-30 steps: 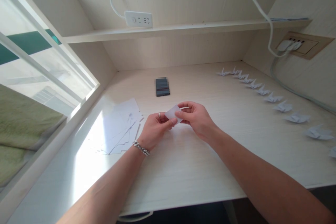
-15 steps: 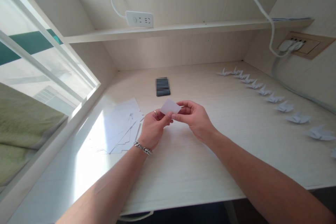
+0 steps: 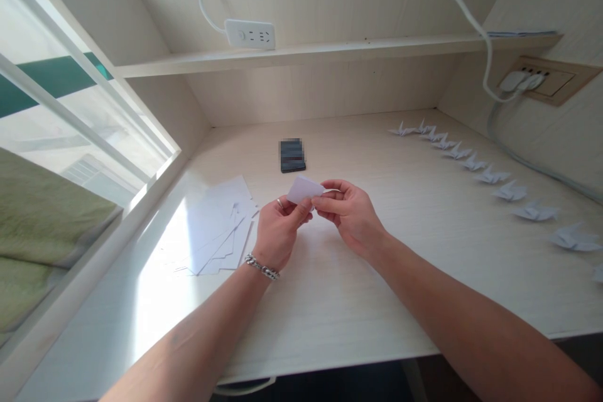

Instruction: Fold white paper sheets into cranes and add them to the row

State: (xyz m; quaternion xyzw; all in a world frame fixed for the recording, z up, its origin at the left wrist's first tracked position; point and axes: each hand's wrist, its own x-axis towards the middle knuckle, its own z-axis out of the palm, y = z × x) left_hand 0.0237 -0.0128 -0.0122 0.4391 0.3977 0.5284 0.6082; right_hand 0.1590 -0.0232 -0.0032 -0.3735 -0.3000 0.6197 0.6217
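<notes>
Between my two hands is a small folded piece of white paper (image 3: 304,190), held above the middle of the desk. My left hand (image 3: 279,229) pinches its lower edge, thumb in front and fingers behind; a ring and a chain bracelet show on it. With thumb and fingers, my right hand (image 3: 351,213) grips the paper's right corner. The fingers hide the lower part of the paper. To the left of my hands lies a loose pile of white paper sheets (image 3: 214,220).
A row of white paper cranes (image 3: 490,174) runs along the right side of the desk (image 3: 339,314). A dark, blurred-out rectangular object (image 3: 293,156) lies beyond my hands. On the shelf (image 3: 330,50) stands a power strip (image 3: 249,34); a white cable (image 3: 464,6) hangs at right.
The folded paper has tilted slightly in my hands. My right thumb has shifted a little up and left along its edge, and my left wrist has moved slightly to the right.
</notes>
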